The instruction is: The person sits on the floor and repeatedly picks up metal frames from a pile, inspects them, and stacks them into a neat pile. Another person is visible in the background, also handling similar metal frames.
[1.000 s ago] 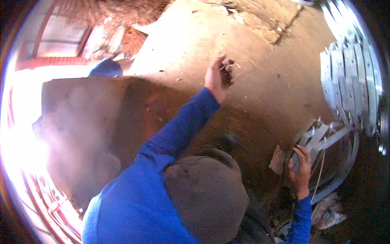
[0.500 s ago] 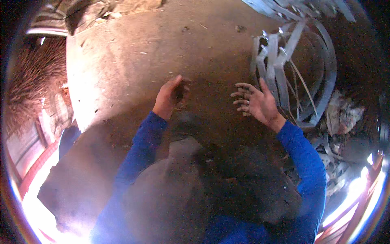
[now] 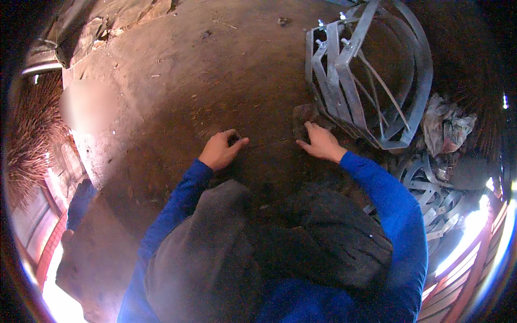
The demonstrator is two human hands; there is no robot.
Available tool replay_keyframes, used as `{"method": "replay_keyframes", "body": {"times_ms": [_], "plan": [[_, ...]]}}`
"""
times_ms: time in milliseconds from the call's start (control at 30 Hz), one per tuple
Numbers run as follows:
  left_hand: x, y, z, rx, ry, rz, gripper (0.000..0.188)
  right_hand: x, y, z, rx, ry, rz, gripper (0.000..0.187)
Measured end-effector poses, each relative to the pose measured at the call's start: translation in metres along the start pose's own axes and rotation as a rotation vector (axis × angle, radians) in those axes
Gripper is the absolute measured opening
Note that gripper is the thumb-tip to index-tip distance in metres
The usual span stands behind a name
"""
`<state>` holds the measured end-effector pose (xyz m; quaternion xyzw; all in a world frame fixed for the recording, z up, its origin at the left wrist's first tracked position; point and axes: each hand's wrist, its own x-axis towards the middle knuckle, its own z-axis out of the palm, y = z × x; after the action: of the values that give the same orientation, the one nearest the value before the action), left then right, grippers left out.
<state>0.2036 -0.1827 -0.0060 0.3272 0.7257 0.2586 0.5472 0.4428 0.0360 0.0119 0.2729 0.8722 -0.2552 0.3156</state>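
Both my hands are held low over a brown, dusty surface (image 3: pixel 177 102), in front of my bent knees in dark trousers. My left hand (image 3: pixel 222 149) is curved, its thumb apart from the fingers and nothing visible between them. Across a short gap, my right hand (image 3: pixel 321 144) points inward with its thumb spread from the fingers; I see nothing held in it. Just beyond its fingertips lies a dark, blocky piece (image 3: pixel 305 113), too dim to name. A grey metal frame of bent flat bars (image 3: pixel 344 81), with bolts along its top, stands beyond my right hand.
Loose flat metal strips (image 3: pixel 431 204) are piled at the right, below a crumpled plastic bag (image 3: pixel 449 126). Bundles of thin brown rods or bristles (image 3: pixel 37 129) line the left side. Torn sheeting (image 3: pixel 107 27) lies at the far left, and blue cloth (image 3: pixel 81 202) shows at lower left.
My hands have come down and nearer to me, with the fingers now turned downward. The view has shifted, so the metal frame sits farther left and higher and looks sharper.
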Motion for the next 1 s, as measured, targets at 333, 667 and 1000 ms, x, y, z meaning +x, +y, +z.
{"method": "replay_keyframes", "body": {"times_ms": [333,667,1000], "plan": [[-0.005,0.022,-0.003,-0.103,-0.018,-0.040,0.045,0.004,0.016,0.013,-0.013,0.018,-0.085,0.073],[-0.004,0.016,-0.013,-0.050,0.223,0.001,0.061,0.009,0.013,0.008,0.009,0.040,-0.167,0.062],[0.012,-0.012,-0.023,-0.125,0.325,-0.039,0.069,0.023,0.024,0.017,-0.002,0.006,-0.133,0.067]]}}
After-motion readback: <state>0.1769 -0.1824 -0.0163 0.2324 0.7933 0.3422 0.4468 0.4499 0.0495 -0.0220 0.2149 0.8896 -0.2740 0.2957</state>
